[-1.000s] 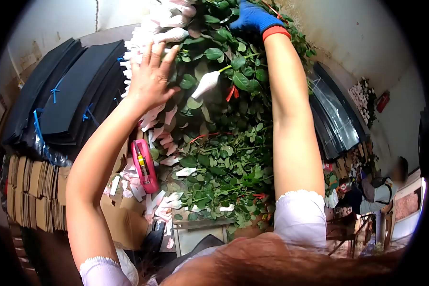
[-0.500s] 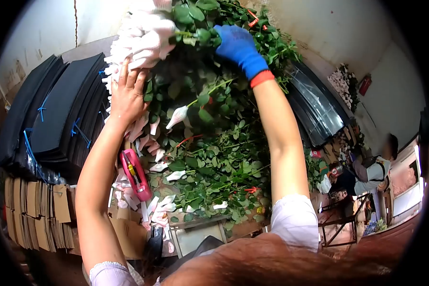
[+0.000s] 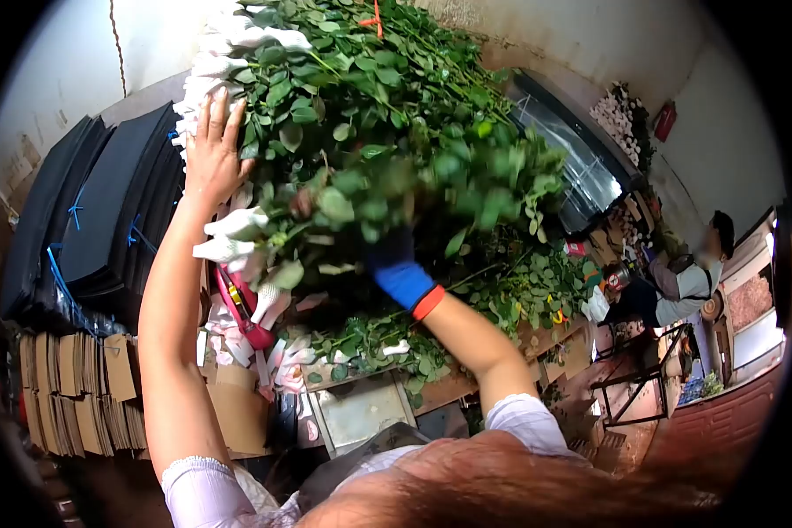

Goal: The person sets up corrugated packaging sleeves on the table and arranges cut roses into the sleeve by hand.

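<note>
My left hand (image 3: 213,150), bare with fingers stretched out, lies against the white-netted flower heads (image 3: 204,92) of a large leafy rose pile (image 3: 361,79). My right hand (image 3: 400,264), in a blue glove with a red cuff, is lower and nearer to me. It grips a bunch of roses (image 3: 466,180) whose leaves are blurred by motion and hide the fingers. White-netted heads (image 3: 238,236) of this bunch point left, below my left hand. Under them lies a pink tool (image 3: 248,317) with a yellow part, partly covered.
Stacks of black sheets (image 3: 114,202) tied with blue string stand at the left, above bundled cardboard pieces (image 3: 79,383). Clear-wrapped dark sheets (image 3: 576,163) lie at the right. Loose petals and leafy stems (image 3: 370,339) cover the bench. Another person (image 3: 691,282) sits at far right.
My right hand has come down towards me, bringing a bunch of roses over the bench. My left hand stays by the netted heads. The view has shifted slightly.
</note>
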Action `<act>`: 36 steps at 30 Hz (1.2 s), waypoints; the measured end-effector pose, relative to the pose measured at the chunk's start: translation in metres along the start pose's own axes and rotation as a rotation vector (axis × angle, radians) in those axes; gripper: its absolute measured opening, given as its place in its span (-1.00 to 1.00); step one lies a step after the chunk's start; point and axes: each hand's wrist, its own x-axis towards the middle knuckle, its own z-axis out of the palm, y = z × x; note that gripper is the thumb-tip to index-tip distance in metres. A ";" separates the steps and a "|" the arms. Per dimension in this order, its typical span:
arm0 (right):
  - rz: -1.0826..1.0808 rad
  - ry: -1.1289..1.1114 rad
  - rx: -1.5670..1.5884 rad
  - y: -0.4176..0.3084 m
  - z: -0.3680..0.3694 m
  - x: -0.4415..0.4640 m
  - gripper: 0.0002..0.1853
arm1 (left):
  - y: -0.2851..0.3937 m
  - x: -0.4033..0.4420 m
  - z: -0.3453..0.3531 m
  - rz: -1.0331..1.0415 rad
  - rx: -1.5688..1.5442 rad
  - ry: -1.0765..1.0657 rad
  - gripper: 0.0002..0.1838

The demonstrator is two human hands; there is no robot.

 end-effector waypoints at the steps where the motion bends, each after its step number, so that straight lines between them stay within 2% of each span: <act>1: 0.059 -0.076 0.003 0.001 0.029 -0.037 -0.53 | -0.001 0.000 0.001 0.004 -0.001 0.000 0.14; 2: 0.028 -0.092 0.147 -0.006 0.025 -0.066 -0.52 | -0.004 0.000 0.005 0.010 -0.004 -0.003 0.14; 3: 0.000 -0.113 0.292 -0.014 0.020 -0.095 -0.52 | -0.011 0.001 0.014 0.100 -0.065 0.117 0.13; 4: 0.061 -0.273 0.512 -0.016 0.004 -0.121 -0.52 | -0.012 0.002 0.014 0.110 -0.064 0.116 0.12; 5: 0.104 -0.870 0.251 -0.015 -0.003 -0.137 -0.51 | -0.014 0.002 0.014 0.112 -0.045 0.103 0.10; 8: 0.281 -0.829 0.849 0.014 -0.042 -0.194 -0.48 | -0.012 0.002 0.014 0.141 -0.005 0.105 0.05; 10: 0.380 -0.992 0.944 0.023 -0.062 -0.188 -0.43 | -0.017 0.003 0.018 0.142 -0.003 0.095 0.00; 11: 0.354 -0.988 0.888 0.025 -0.095 -0.164 -0.45 | -0.019 0.002 0.023 0.157 0.000 0.112 -0.01; 13: 0.177 -1.115 0.559 0.032 -0.114 -0.162 -0.58 | -0.019 0.002 0.023 0.146 -0.041 0.091 0.00; 14: -0.016 -1.008 0.422 0.027 -0.150 -0.148 -0.62 | -0.012 0.000 0.017 0.099 0.063 0.045 0.00; 15: 0.180 -1.260 0.254 0.017 -0.183 -0.125 -0.66 | -0.001 -0.005 0.006 0.052 0.167 -0.003 0.00; 16: 0.206 -1.031 0.332 0.015 -0.189 -0.132 -0.65 | 0.012 -0.011 -0.005 0.007 0.272 -0.049 0.01; 17: 0.234 -0.799 0.404 0.016 -0.197 -0.143 -0.64 | 0.025 -0.023 -0.009 0.048 0.111 0.140 -0.01; 18: 0.261 -0.564 0.466 0.018 -0.204 -0.150 -0.62 | 0.049 -0.034 -0.026 0.019 0.040 0.178 -0.05; 19: 0.300 -0.475 0.426 0.015 -0.206 -0.140 -0.50 | 0.075 -0.049 -0.042 0.011 -0.077 0.186 -0.08; 20: 0.200 -0.337 0.239 0.013 -0.194 -0.147 -0.39 | 0.101 -0.067 -0.060 0.019 -0.224 0.135 -0.12; 22: 0.148 -0.605 0.039 0.008 -0.154 -0.174 -0.31 | 0.151 -0.109 -0.097 0.062 -0.372 -0.083 -0.21; 23: 0.134 -0.689 -0.018 0.012 -0.112 -0.208 -0.30 | 0.175 -0.129 -0.113 0.096 -0.545 -0.144 -0.28; 24: 0.120 -0.774 -0.076 0.014 -0.077 -0.238 -0.29 | 0.194 -0.155 -0.127 0.098 -0.630 -0.302 -0.32; 25: 0.186 -0.768 -0.076 0.010 -0.065 -0.244 -0.31 | 0.217 -0.171 -0.148 0.054 -0.748 -0.417 -0.29; 26: 0.164 -0.769 -0.103 0.009 -0.068 -0.244 -0.31 | 0.232 -0.185 -0.157 0.061 -0.895 -0.440 -0.30; 28: 0.119 -0.784 -0.157 0.007 -0.078 -0.244 -0.31 | 0.255 -0.216 -0.173 0.081 -0.922 -0.567 -0.34; 30: 0.215 -0.501 0.152 0.011 -0.111 -0.248 -0.34 | 0.270 -0.243 -0.181 0.067 -1.009 -0.603 -0.40; 32: 0.392 -0.305 0.354 0.005 -0.161 -0.237 -0.45 | 0.276 -0.266 -0.184 0.083 -1.082 -0.667 -0.44; 35: 0.509 -0.135 0.502 0.022 -0.204 -0.271 -0.50 | 0.280 -0.290 -0.181 0.147 -1.002 -0.753 -0.47; 36: 0.674 -0.073 0.471 0.025 -0.210 -0.295 -0.56 | 0.280 -0.297 -0.181 0.162 -1.000 -0.797 -0.49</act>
